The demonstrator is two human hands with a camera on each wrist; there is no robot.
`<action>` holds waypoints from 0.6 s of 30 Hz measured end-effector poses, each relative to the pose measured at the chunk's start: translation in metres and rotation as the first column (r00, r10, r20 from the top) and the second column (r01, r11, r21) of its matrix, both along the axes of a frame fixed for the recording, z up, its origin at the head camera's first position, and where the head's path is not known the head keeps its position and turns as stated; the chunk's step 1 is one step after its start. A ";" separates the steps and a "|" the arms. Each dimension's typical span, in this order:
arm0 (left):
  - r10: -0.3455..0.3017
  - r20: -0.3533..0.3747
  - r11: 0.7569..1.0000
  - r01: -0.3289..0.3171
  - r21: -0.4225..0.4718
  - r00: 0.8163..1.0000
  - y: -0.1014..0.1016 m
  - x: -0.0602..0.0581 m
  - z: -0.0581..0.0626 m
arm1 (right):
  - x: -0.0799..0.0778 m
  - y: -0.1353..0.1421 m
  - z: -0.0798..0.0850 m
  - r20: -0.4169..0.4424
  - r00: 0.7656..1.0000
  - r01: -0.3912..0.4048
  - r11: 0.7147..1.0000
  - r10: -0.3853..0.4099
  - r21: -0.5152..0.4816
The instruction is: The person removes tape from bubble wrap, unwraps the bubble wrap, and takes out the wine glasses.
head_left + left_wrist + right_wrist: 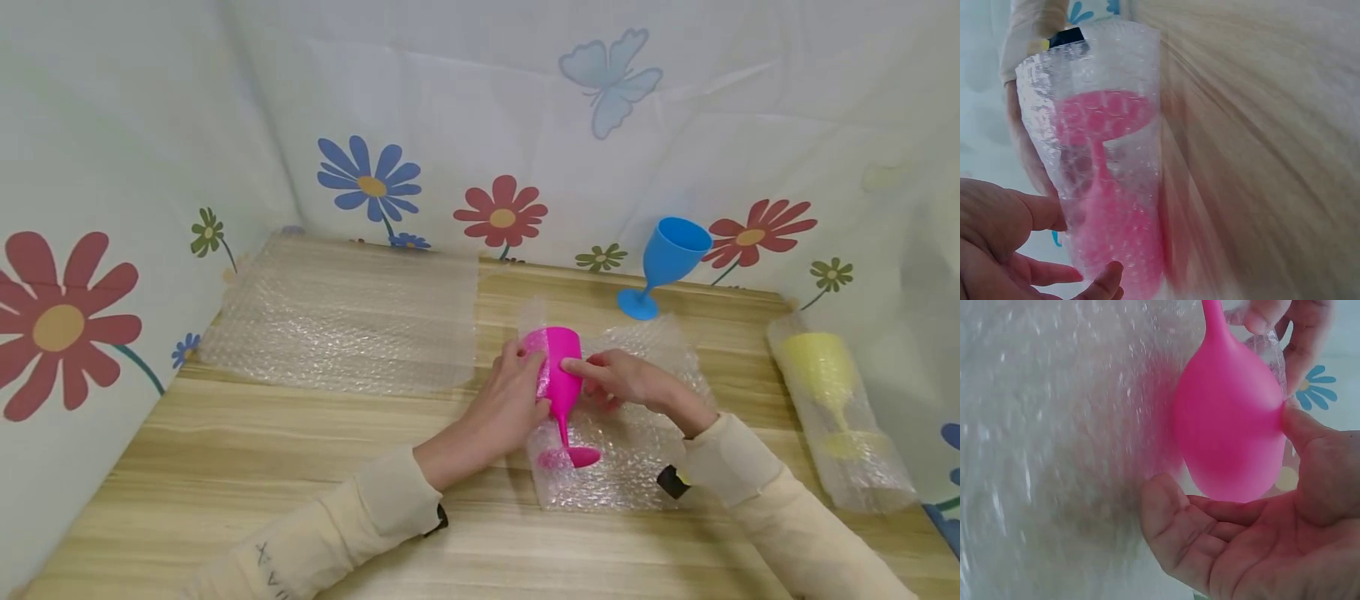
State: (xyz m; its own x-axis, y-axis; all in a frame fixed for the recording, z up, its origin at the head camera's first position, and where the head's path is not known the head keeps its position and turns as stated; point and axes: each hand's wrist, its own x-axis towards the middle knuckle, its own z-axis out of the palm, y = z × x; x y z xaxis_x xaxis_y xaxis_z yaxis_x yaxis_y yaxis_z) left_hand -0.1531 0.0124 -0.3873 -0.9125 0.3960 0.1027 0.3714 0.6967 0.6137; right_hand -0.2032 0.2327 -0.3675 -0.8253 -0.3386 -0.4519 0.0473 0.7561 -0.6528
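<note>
A pink plastic goblet lies on a sheet of bubble wrap, its foot toward the front edge. One flap of the wrap is folded over the goblet's left side, and in the left wrist view it covers the goblet. My left hand holds that flap against the bowl from the left. From the right, my right hand has its thumb on the bare bowl. In the right wrist view, the fingers of this hand curve around near the rim of the bowl.
Behind stands a blue goblet, upright near the back wall. A yellow goblet rolled in bubble wrap lies at the right. Another flat bubble wrap sheet covers the back left of the wooden table. Flower-printed fabric surrounds the table.
</note>
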 end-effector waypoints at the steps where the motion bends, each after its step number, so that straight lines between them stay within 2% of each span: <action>1: 0.002 -0.003 1.000 -0.002 -0.014 1.000 -0.001 0.001 0.001 | 0.000 -0.002 -0.001 0.004 1.000 0.011 1.000 -0.010 -0.015; 7: 0.009 -0.047 0.997 -0.013 -0.072 0.999 -0.008 0.004 0.004 | -0.001 -0.015 -0.008 0.038 0.998 0.055 0.993 -0.051 -0.104; 13: 0.011 -0.092 0.997 -0.018 -0.071 0.996 -0.013 0.008 -0.003 | -0.004 -0.022 -0.013 0.076 0.994 0.087 0.986 -0.076 -0.146; 18: 0.010 -0.113 0.985 -0.029 -0.168 0.994 -0.013 0.008 -0.010 | -0.007 -0.023 -0.015 0.098 0.989 0.125 0.981 -0.111 -0.146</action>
State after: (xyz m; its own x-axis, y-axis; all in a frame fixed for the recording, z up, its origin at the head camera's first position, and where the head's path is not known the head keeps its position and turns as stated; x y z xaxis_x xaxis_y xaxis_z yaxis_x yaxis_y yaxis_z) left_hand -0.1447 -0.0005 -0.3968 -0.9068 0.3987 0.1369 0.4161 0.7945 0.4424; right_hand -0.2098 0.2094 -0.3827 -0.8221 -0.3113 -0.4766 0.1933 0.6348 -0.7481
